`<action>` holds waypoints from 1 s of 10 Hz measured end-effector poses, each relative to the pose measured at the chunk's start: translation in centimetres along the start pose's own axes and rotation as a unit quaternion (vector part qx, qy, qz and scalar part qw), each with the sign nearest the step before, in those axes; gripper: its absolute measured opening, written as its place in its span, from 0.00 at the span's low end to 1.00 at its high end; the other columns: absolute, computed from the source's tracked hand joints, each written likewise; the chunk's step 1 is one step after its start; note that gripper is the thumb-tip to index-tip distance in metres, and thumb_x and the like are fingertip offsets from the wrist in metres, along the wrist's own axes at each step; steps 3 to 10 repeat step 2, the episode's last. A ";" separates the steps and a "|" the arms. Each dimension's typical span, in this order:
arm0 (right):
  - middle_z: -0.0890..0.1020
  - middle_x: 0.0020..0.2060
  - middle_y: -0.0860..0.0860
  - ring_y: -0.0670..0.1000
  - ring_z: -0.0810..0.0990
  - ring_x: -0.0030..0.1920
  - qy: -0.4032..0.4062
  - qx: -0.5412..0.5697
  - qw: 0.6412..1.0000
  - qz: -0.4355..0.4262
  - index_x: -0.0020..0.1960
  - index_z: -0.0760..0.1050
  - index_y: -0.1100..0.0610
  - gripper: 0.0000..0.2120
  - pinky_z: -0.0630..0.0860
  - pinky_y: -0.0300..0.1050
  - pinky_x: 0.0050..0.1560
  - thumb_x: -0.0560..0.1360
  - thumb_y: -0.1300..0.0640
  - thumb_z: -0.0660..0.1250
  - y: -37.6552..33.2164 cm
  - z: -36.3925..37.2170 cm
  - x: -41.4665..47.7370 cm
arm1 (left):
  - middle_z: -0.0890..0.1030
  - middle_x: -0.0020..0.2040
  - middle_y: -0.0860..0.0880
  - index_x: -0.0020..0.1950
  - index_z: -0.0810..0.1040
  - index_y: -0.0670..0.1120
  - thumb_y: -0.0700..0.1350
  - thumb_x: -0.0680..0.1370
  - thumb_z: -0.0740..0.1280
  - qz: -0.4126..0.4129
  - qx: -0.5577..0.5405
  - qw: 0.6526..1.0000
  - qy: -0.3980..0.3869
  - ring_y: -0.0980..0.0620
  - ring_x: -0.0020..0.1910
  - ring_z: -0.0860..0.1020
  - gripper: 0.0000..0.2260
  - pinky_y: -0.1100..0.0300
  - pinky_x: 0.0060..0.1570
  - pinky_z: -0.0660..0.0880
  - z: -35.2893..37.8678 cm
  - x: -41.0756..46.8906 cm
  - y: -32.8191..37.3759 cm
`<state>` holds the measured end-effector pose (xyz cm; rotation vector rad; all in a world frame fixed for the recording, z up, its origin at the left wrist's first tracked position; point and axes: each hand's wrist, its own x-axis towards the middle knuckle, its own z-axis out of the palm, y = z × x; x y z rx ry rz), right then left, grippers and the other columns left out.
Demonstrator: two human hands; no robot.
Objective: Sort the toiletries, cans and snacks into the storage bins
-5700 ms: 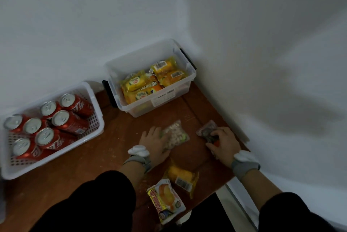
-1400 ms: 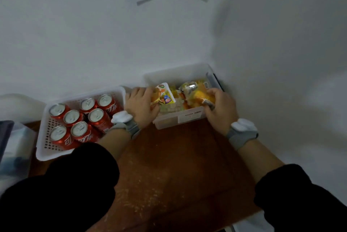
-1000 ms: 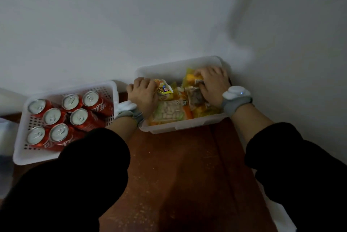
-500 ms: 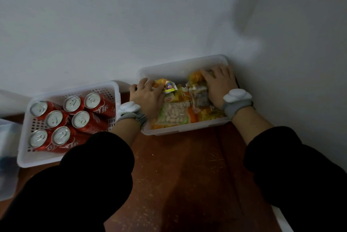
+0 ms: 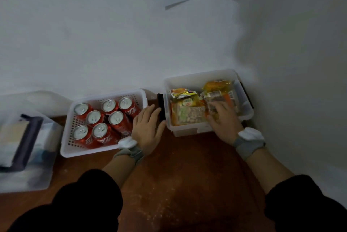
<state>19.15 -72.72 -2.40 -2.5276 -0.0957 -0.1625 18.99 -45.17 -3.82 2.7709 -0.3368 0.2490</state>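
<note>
A blurred clear plastic lidded box [image 5: 28,149] sits at the far left of the reddish-brown wooden worktop [image 5: 178,184]. Next comes a white perforated plastic basket [image 5: 105,149] holding seven red aluminium cans [image 5: 116,121], round silver tops up. The left hand [image 5: 147,128] lies flat, fingers spread and empty, between the basket and a translucent rectangular plastic bin [image 5: 206,76]. Crinkly yellow and orange snack packets [image 5: 187,111] fill that bin. The right hand [image 5: 224,121] rests inside on the packets, fingers loosely curled; whether they grip any I cannot tell.
</note>
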 end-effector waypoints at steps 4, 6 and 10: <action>0.81 0.57 0.46 0.45 0.79 0.58 0.082 0.255 0.958 -0.104 0.63 0.75 0.50 0.14 0.77 0.48 0.59 0.77 0.55 0.67 -11.5 -6.5 -1.9 | 0.76 0.64 0.46 0.67 0.74 0.47 0.54 0.70 0.63 -0.057 0.073 0.994 -0.063 0.43 0.64 0.74 0.26 0.43 0.62 0.69 -1.0 -7.6 -5.6; 0.81 0.57 0.46 0.45 0.79 0.58 0.082 0.255 0.958 -0.104 0.63 0.75 0.50 0.14 0.77 0.48 0.59 0.77 0.55 0.67 -11.5 -6.5 -1.9 | 0.76 0.64 0.46 0.67 0.74 0.47 0.54 0.70 0.63 -0.057 0.073 0.994 -0.063 0.43 0.64 0.74 0.26 0.43 0.62 0.69 -1.0 -7.6 -5.6; 0.81 0.57 0.46 0.45 0.79 0.58 0.082 0.255 0.958 -0.104 0.63 0.75 0.50 0.14 0.77 0.48 0.59 0.77 0.55 0.67 -11.5 -6.5 -1.9 | 0.76 0.64 0.46 0.67 0.74 0.47 0.54 0.70 0.63 -0.057 0.073 0.994 -0.063 0.43 0.64 0.74 0.26 0.43 0.62 0.69 -1.0 -7.6 -5.6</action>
